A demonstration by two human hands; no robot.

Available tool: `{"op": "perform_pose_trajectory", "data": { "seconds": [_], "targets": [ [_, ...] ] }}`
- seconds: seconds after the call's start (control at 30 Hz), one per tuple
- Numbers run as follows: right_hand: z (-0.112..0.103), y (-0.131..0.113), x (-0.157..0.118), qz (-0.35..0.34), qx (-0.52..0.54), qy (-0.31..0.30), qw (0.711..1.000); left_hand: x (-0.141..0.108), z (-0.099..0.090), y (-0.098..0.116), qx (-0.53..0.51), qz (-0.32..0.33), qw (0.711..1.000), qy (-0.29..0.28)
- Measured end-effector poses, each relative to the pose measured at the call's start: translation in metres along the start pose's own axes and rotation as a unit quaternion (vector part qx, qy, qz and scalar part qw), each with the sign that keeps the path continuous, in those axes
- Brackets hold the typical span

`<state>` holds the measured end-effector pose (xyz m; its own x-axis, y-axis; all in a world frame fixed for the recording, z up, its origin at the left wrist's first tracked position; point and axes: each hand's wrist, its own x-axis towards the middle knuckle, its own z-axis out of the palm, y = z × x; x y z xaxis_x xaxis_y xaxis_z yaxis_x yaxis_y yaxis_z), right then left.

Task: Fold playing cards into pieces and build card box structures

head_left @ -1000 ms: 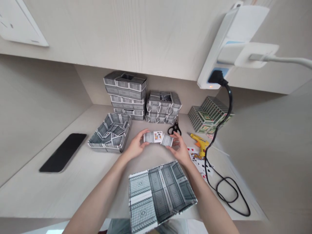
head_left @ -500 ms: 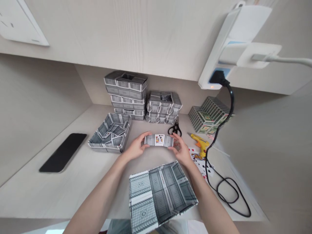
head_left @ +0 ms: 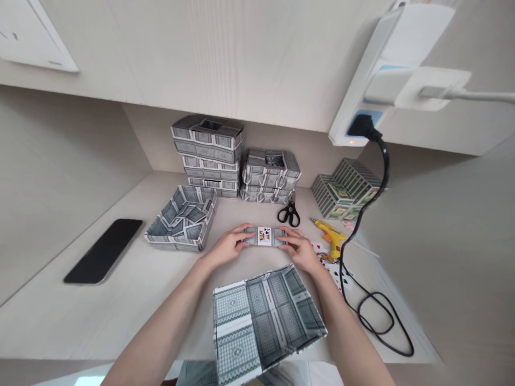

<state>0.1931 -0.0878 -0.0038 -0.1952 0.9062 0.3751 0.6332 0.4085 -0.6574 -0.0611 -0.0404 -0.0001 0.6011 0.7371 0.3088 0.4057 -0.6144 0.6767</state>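
Note:
A narrow folded card piece [head_left: 264,236], with grey patterned ends and a white face-card section in its middle, lies between my hands. My left hand [head_left: 230,246] has its fingers closed on the left end. On the right end, my right hand [head_left: 298,249] grips with fingertips above and thumb below. Nearer to me, a larger open box of grey patterned cards [head_left: 267,321] sits tilted between my forearms. Black scissors [head_left: 288,214] lie just behind my right hand.
A card tray [head_left: 181,220] holding loose pieces and a black phone [head_left: 103,251] are at left. Card boxes [head_left: 211,155] are stacked behind. A yellow glue gun [head_left: 330,237], loose cards [head_left: 336,273] and a looping black cable [head_left: 382,308] lie at right.
Both hands have shifted their fingers over the ends of the card piece. The piece has moved slightly toward me and now looks flatter and straighter.

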Motion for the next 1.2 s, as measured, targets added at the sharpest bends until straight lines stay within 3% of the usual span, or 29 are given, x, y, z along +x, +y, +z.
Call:
{"op": "perform_pose_trajectory", "data": {
  "seconds": [0.23, 0.37, 0.87, 1.2],
  "targets": [
    [0.000, 0.002, 0.001, 0.008, -0.025, -0.033, 0.999, 0.001, -0.003, 0.000, 0.051, 0.060, 0.997, -0.028],
    [0.000, 0.001, 0.002, 0.010, -0.023, -0.043, 0.999, 0.002, -0.003, -0.003, 0.049, 0.054, 0.996, -0.050],
    [0.021, 0.000, 0.011, -0.002, -0.034, -0.054, 0.998, 0.002, 0.004, -0.001, 0.011, 0.048, 0.997, -0.051],
    [0.020, -0.003, 0.012, -0.028, -0.021, -0.067, 0.997, 0.003, 0.004, -0.001, 0.032, 0.039, 0.997, -0.061]
  ]
}}
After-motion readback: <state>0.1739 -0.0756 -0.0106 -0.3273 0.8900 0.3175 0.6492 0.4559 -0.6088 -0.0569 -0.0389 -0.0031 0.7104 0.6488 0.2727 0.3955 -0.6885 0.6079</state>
